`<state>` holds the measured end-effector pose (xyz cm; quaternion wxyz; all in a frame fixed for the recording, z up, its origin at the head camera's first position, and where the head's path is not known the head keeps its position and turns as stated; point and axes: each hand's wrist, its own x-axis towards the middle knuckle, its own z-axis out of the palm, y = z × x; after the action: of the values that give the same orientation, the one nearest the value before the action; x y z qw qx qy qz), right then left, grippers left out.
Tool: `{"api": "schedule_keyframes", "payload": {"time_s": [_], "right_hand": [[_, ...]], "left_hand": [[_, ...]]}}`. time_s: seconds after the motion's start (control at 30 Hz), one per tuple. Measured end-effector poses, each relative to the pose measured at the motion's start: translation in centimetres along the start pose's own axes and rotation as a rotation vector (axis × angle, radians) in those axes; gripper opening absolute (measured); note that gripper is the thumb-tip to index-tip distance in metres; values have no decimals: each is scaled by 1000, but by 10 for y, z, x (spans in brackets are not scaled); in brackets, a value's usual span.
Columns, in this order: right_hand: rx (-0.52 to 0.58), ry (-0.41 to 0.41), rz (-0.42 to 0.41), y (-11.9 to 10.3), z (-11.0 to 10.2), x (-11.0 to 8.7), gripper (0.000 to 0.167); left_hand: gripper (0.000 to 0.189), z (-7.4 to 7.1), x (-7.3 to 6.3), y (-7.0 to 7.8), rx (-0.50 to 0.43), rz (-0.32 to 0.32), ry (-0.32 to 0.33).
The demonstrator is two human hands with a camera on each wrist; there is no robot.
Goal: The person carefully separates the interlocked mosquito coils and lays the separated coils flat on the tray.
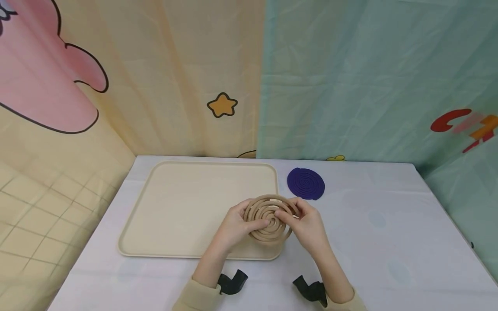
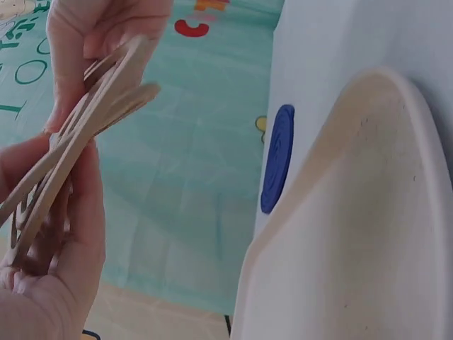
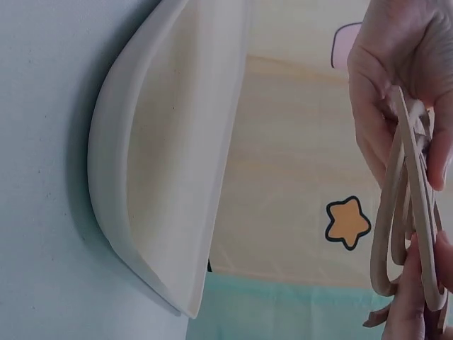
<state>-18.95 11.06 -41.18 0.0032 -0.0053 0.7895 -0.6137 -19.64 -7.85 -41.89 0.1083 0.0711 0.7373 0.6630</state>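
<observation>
Both hands hold a tan spiral coaster (image 1: 260, 210) over the right front part of a cream tray (image 1: 175, 207). On its left side, my left hand (image 1: 233, 224) grips the coils, thumb laid across the front toward the centre. My right hand (image 1: 311, 226) pinches the right side, thumb near the middle. Seen edge-on in the left wrist view, the coaster (image 2: 78, 145) has its rings spread apart instead of lying flat. In the right wrist view, loose loops of the coaster (image 3: 386, 234) hang between the two hands. Fingers behind the coils are partly hidden.
A purple spiral coaster (image 1: 306, 183) lies flat on the white-covered table (image 1: 389, 242), just right of the tray's back right corner. Printed curtains (image 1: 186, 77) stand behind the table. Black straps or mounts (image 1: 233, 283) sit at both wrists.
</observation>
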Motion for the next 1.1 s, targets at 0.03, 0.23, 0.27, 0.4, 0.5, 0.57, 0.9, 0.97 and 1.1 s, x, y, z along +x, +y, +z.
{"api": "schedule_keyframes", "payload": {"time_s": [0.03, 0.23, 0.27, 0.4, 0.5, 0.57, 0.9, 0.97, 1.1], "right_hand": [[32, 27, 8, 0, 1, 1, 22], [157, 56, 30, 2, 3, 3, 22], [149, 41, 27, 3, 3, 3, 22], [50, -48, -33, 4, 0, 1, 23], [-82, -102, -125, 4, -3, 0, 24], [-162, -120, -190, 3, -5, -1, 25], [-242, -130, -292, 5, -9, 0, 22], [-231, -145, -300, 5, -9, 0, 21], [-238, -161, -344, 5, -12, 0, 20]], "left_hand": [[46, 2, 0, 0, -36, -4, 13], [42, 5, -1, -1, -64, 13, 82], [40, 4, -1, 0, -35, 23, 92], [35, -2, -3, 2, 81, 60, 96], [36, -6, -3, 1, 136, 66, 32], [37, -6, -2, 0, 159, 70, -26], [44, -9, 5, -7, -116, -58, -249], [49, -10, 5, -7, -192, -86, -294], [66, -11, 6, -7, -268, -146, -327]]}}
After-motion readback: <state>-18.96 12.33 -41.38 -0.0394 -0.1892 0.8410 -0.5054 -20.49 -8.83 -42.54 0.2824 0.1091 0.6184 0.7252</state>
